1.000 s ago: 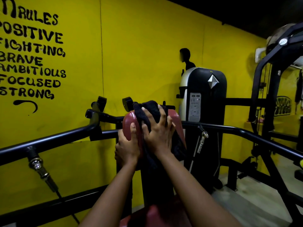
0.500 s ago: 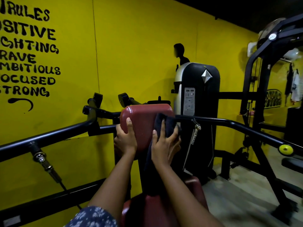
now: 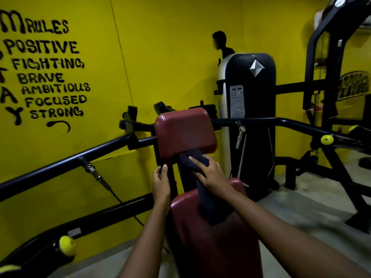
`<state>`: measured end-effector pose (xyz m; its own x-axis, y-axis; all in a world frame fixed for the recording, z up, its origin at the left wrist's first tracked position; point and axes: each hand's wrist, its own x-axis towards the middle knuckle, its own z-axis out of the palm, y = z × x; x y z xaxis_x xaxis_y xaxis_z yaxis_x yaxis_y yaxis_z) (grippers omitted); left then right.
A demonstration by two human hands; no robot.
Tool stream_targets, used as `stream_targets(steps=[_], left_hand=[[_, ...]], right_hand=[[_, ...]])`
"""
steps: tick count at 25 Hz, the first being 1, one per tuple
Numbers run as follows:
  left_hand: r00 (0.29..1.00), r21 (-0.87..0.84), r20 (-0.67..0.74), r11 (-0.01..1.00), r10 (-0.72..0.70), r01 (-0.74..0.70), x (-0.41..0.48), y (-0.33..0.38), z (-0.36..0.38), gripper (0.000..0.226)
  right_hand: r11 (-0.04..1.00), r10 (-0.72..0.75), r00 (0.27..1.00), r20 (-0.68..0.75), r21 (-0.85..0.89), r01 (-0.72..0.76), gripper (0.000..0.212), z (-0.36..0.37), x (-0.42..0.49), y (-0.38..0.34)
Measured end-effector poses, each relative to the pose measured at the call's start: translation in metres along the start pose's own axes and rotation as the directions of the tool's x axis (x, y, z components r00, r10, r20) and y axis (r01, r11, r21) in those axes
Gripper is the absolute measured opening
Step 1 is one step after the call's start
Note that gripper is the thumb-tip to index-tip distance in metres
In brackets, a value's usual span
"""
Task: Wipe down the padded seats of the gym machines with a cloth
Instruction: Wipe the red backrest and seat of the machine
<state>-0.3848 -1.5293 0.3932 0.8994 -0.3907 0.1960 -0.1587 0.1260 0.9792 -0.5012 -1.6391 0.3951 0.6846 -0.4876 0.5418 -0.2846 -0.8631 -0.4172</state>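
Observation:
A dark red padded back pad (image 3: 183,133) stands upright on the gym machine, with a dark red padded seat (image 3: 212,233) below it. A dark blue cloth (image 3: 208,205) hangs from the pad's lower edge down onto the seat. My right hand (image 3: 210,175) presses flat on the cloth's upper end, just under the back pad. My left hand (image 3: 160,181) grips the lower left edge of the back pad and the frame behind it.
Black machine arms (image 3: 66,165) with yellow end knobs (image 3: 326,139) reach out on both sides. A black and white weight stack housing (image 3: 249,109) stands behind on the right. The yellow wall (image 3: 160,57) with painted words lies close behind. Another black rack (image 3: 321,73) stands far right.
My right hand has dragged the cloth from the top of the back pad down its front to the lower edge. My left hand slid down the pad's left side.

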Motion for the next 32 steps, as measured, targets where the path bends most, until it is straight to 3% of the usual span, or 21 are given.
stream_targets(steps=[4, 8, 18, 23, 26, 30, 32], left_hand=[[0.999, -0.017, -0.010, 0.998, -0.053, 0.053, -0.070, -0.016, 0.002, 0.043], [0.975, -0.100, -0.077, 0.974, -0.210, 0.202, -0.151, -0.051, 0.013, 0.037], [0.863, -0.072, -0.283, 0.907, -0.418, 0.416, -0.376, -0.108, 0.019, 0.042], [0.724, -0.166, -0.383, 0.813, -0.574, 0.558, -0.488, -0.159, 0.025, 0.034], [0.650, -0.237, -0.418, 0.767, -0.634, 0.596, -0.544, -0.183, 0.041, 0.042], [0.560, -0.209, -0.459, 0.696, -0.690, 0.687, -0.592, -0.191, 0.074, 0.040], [0.494, -0.278, -0.499, 0.672, -0.712, 0.687, -0.603, -0.196, 0.087, 0.038]], right_hand=[[0.987, -0.112, 0.986, 0.124, 0.124, 0.097, 0.051, -0.018, -0.051, 0.021], [0.967, -0.213, 0.936, 0.279, 0.197, 0.161, 0.050, -0.023, -0.107, 0.049], [0.923, -0.343, 0.740, 0.579, 0.351, 0.154, 0.047, -0.032, -0.270, 0.108], [0.942, -0.277, 0.698, 0.660, 0.329, 0.062, 0.045, -0.041, -0.374, 0.134], [0.951, -0.258, 0.661, 0.704, 0.306, 0.046, 0.045, -0.045, -0.423, 0.154], [0.957, -0.279, 0.568, 0.774, 0.273, 0.098, 0.044, -0.050, -0.453, 0.177], [0.946, -0.325, 0.508, 0.798, 0.270, 0.181, 0.044, -0.042, -0.456, 0.190]])
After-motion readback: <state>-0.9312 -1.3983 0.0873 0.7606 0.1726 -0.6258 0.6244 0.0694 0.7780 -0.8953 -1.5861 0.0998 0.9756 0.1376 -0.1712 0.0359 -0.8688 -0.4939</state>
